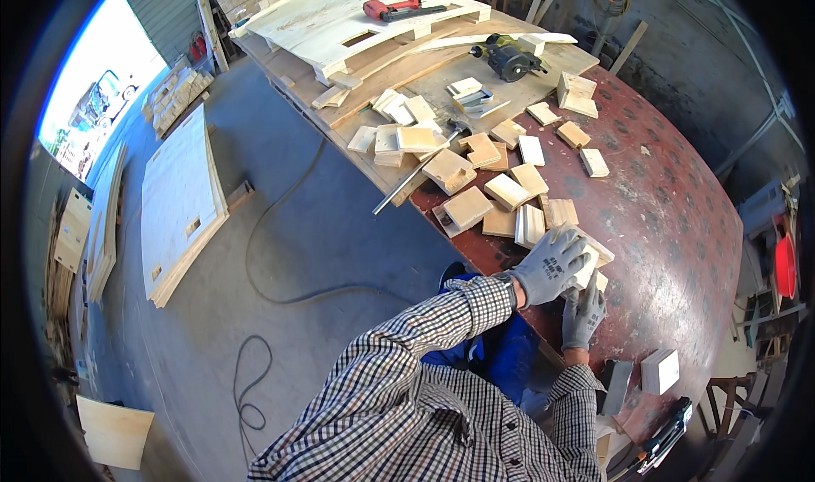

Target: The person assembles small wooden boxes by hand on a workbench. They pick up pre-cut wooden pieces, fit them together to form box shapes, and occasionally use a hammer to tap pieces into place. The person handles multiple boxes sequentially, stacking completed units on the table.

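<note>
Both my hands wear grey work gloves and meet over small wood blocks at the near edge of a red tabletop (662,227). My left hand (550,266) has its fingers closed over a pale wood block (598,246). Just nearer, my right hand (583,317) pinches the same cluster from below, its fingertips at the lower blocks. How many pieces are between the hands is partly hidden by the gloves. Beyond them lie several loose wood blocks (466,208), some flat and some leaning on each other.
A hammer (416,176) with a metal handle lies among the blocks. Farther off are a dark power tool (509,60) and a red nail gun (395,9) on a plywood panel (297,32). Near my right forearm are a white-faced block (660,372) and a black tool (666,435). A hose (284,301) crosses the floor.
</note>
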Motion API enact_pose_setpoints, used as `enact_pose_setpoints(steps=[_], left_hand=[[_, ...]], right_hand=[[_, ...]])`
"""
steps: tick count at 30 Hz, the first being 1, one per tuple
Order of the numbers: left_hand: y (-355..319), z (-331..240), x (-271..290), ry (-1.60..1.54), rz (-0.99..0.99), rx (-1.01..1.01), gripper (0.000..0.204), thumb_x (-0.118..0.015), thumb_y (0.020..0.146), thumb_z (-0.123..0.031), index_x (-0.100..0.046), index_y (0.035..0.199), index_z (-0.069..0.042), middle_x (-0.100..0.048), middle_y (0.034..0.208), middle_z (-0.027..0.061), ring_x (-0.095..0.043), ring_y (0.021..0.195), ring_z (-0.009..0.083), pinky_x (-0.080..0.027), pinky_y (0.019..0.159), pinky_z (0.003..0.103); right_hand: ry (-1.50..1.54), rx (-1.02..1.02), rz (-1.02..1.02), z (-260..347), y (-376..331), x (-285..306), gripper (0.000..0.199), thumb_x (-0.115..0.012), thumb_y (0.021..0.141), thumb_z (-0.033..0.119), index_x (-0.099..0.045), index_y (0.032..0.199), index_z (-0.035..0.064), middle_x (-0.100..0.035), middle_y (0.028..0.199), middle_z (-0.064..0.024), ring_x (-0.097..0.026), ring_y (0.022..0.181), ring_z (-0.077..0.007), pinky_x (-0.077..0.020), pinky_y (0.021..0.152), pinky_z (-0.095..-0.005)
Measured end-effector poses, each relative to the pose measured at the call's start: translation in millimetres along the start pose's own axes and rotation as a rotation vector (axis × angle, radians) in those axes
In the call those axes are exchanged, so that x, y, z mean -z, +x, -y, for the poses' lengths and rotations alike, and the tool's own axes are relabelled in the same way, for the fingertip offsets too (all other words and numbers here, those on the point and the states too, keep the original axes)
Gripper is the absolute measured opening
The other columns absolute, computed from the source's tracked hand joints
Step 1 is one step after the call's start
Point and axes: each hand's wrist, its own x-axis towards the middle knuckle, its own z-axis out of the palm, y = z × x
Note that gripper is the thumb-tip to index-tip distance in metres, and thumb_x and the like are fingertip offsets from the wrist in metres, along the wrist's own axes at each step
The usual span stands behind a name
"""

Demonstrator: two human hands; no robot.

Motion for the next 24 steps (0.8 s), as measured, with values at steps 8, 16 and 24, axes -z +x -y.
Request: enact_pose_setpoints(steps=[8,16,24], left_hand=[[-1,1,-5,-0.009,-0.041,-0.002,0.056,-0.06,0.1,-0.035,-0.056,0.148,-0.007,-0.046,0.156,0.0191,-0.036,0.149,0.0447,-0.026,0.124,0.061],[-1,1,-6,-0.015,-0.027,0.003,0.055,-0.06,0.101,-0.035,-0.056,0.148,-0.008,-0.045,0.157,0.0191,-0.035,0.149,0.044,-0.026,0.124,0.06],[1,1,-3,-0.024,-0.005,0.0,0.057,-0.06,0.1,-0.035,-0.055,0.149,-0.008,-0.045,0.157,0.02,-0.034,0.15,0.0458,-0.026,0.123,0.06]], right_hand=[[-0.017,0.033,-0.028,1,-1,-1,0.072,-0.06,0.097,0.025,-0.039,0.162,0.0022,-0.068,0.115,-0.0192,-0.06,0.108,-0.0401,-0.0459,0.098,-0.0517],[-0.008,0.076,-0.066,-4,-1,-5,0.068,-0.062,0.101,0.021,-0.039,0.163,0.0058,-0.066,0.106,-0.0176,-0.06,0.101,-0.0382,-0.0463,0.092,-0.0506],[-0.029,0.067,-0.061,-10,-1,-9,0.067,-0.059,0.103,0.028,-0.039,0.163,0.0056,-0.066,0.104,-0.0162,-0.059,0.104,-0.0379,-0.0454,0.094,-0.0515]])
